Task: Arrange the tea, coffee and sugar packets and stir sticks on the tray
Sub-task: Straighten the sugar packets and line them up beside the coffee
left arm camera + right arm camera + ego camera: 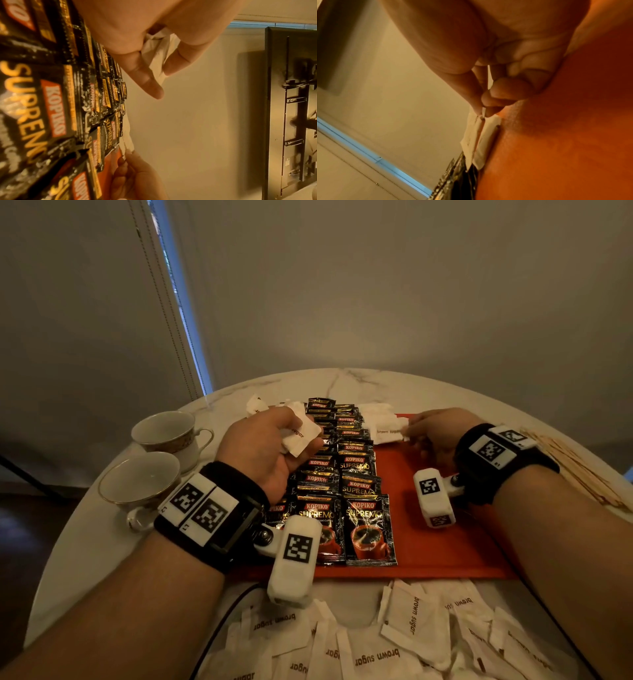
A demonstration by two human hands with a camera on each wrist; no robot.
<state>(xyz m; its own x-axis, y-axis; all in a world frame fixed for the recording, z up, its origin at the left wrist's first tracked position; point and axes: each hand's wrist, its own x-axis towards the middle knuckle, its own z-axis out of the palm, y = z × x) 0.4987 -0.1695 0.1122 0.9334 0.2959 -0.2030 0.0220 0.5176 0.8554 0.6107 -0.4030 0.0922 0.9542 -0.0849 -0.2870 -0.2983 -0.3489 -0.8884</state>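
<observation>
Round marble-look table [359, 381], pale with grey veining. On it a flat red tray [445, 542], matte, rectangular.

Coffee packets [368, 529]: glossy black foil sachets with serrated ends, red "KOPIKO" label, gold "SUPREMO" lettering, cup picture on the nearest ones. They lie overlapped like shingles in columns down the tray's left half, from its near edge to its far edge.

Sugar packets: thin white paper, slightly crumpled, printed "brown sugar" in dark letters. A loose heap [411, 628] lies on the table off the tray's near edge. A few more white packets [376, 409] sit at the tray's far edge, just right of the coffee columns.

Left hand [263, 446] hangs above the coffee columns, fingers curled round a small bunch of sugar packets [301, 436]; the left wrist view shows the white paper creased between thumb and fingers [154, 54].

Right hand [435, 433] is low at the tray's far side, thumb and fingertips pinching the end of one sugar packet [390, 433] that lies flat on the red surface, beside the coffee; the right wrist view shows the pinch on the packet's edge [481, 136].

Stir sticks [575, 470]: thin pale wooden strips, fanned on the table right of the tray.

Two white gold-rimmed teacups [144, 477] stand on the table left of the tray.
</observation>
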